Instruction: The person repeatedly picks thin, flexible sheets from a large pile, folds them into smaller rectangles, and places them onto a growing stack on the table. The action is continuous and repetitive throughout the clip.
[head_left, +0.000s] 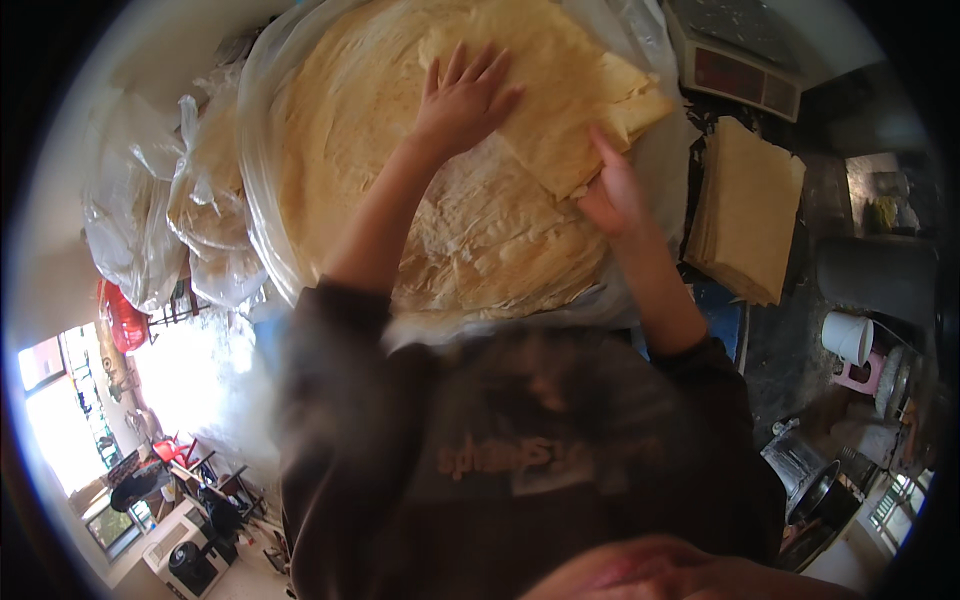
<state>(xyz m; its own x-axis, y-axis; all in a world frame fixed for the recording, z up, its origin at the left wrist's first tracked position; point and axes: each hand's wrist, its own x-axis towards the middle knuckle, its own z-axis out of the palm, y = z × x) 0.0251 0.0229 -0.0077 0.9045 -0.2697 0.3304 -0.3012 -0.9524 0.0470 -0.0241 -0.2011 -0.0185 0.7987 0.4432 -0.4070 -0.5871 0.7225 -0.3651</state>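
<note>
A large round stack of thin flatbread sheets (352, 97) lies before me in an open clear plastic bag (262, 172). My left hand (469, 101) rests flat, fingers spread, on the upper sheet. At the right, my right hand (615, 187) has its fingers at the edge of a folded part of the sheet (555, 112), thumb or finger on top and the others partly hidden by it. Below the fold, the crinkled surface of more flatbread (495, 247) shows. To the right stands a stack of folded, rectangular flatbread sheets (750, 210).
A scale (742, 79) sits at the upper right. Plastic bags with flatbread (214, 172) are at the left. Farther off are a white bucket (847, 337), a pink stool (861, 373), a metal pot (806, 472) and a red chair (174, 450).
</note>
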